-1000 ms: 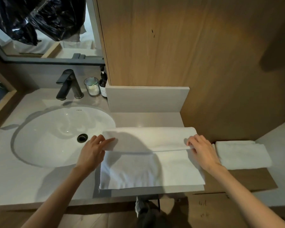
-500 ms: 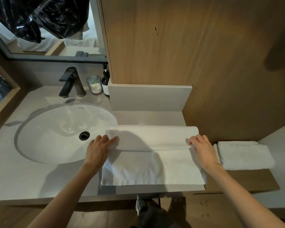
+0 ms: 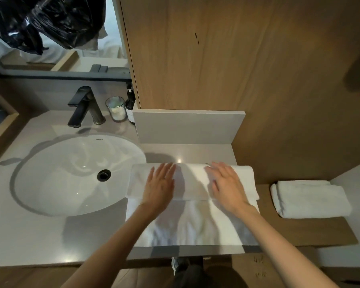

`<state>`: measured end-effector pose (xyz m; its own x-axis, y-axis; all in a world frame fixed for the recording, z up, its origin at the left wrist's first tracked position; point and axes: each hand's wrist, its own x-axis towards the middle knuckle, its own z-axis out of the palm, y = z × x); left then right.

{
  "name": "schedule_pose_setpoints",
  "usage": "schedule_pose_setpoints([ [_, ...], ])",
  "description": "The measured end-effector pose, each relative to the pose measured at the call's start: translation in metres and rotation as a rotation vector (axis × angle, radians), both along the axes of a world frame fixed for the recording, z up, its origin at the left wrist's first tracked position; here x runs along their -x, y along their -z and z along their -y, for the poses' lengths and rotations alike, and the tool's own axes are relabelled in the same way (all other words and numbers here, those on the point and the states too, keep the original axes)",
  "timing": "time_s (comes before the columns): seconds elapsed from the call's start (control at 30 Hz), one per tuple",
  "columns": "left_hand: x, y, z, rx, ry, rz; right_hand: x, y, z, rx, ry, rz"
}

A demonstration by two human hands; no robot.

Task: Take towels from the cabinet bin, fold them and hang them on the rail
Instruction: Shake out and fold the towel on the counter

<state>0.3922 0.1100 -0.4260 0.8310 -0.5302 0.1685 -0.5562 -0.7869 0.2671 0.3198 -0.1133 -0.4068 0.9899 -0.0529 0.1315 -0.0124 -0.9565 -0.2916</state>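
left grip [image 3: 160, 183] + right grip [image 3: 227, 186] spread flat, fingers straight, pressing folded far half of white cloth towel [image 3: 195, 225], lying on grey surface [image 3: 29, 242] just right of white oval sink [image 3: 56, 175].

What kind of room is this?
Most likely a bathroom, maybe in a hotel. There is a white sink with a black tap, a mirror behind it, and a spread towel beside a folded towel.
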Motion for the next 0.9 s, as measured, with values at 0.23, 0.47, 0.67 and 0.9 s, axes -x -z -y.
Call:
schedule_pose_setpoints([
  [0.23, 0.002, 0.035, 0.038, -0.132, -0.008, -0.132, -0.032, 0.046, -0.048, 0.059, 0.022, -0.171],
  [0.47, -0.011, 0.032, 0.019, -0.192, -0.024, -0.119, -0.02, 0.054, -0.022, 0.137, 0.064, -0.24],
  [0.67, -0.021, 0.031, -0.011, -0.212, -0.135, -0.146, 0.001, 0.047, 0.036, 0.079, 0.293, -0.39],
  [0.9, -0.028, 0.026, -0.036, -0.131, -0.235, -0.294, 0.011, 0.033, 0.055, -0.098, 0.325, -0.45],
])
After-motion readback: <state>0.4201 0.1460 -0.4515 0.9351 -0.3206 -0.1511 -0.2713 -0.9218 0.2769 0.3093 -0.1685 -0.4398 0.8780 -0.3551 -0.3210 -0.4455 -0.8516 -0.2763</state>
